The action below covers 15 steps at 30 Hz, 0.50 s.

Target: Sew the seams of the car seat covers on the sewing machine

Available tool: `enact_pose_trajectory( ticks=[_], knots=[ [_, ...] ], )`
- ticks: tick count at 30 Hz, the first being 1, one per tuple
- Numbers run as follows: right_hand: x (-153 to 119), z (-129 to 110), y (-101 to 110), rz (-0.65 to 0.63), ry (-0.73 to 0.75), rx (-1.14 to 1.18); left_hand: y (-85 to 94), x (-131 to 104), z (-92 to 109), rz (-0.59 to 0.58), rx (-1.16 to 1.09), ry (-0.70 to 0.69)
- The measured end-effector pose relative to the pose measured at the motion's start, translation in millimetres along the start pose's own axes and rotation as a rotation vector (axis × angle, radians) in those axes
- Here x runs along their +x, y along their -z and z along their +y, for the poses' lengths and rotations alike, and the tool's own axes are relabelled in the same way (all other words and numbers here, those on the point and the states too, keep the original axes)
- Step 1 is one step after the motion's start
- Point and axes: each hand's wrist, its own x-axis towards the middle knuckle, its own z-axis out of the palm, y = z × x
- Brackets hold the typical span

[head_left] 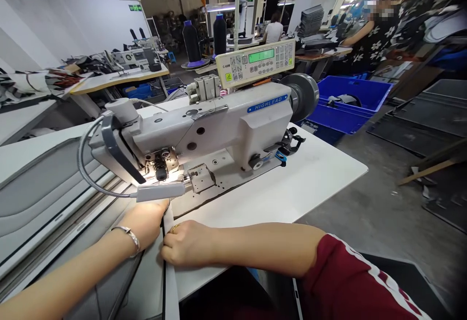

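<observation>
A white sewing machine stands on a white table, its lamp lit beside the needle area. Just below the lamp, my left hand lies on grey fabric, fingers stretched toward the needle area. My right hand is closed on a white strip with a black edge, which runs from the machine down toward me. The needle itself is hidden behind the lamp. More grey quilted fabric with white edging spreads over the table on the left.
A control panel and two black thread cones rise behind the machine. Beyond the table's right edge is a blue crate. One person stands at the back right, another sits farther off.
</observation>
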Motion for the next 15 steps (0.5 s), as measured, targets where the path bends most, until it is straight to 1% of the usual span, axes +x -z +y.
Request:
enact_pose_trajectory(
  ticks=[8,12,15],
  knots=[
    [2.7,3.9,9.8,-0.104,-0.075,0.046,-8.9,4.5,10.4,0.048,0.013,0.041],
    [1.4,3.8,12.4,-0.165,-0.116,0.067,-11.9,3.0,11.4,0.074,0.005,0.058],
    [0.9,3.2,12.5,-0.177,-0.121,0.075,-12.9,2.5,11.1,0.080,-0.017,0.047]
  ],
)
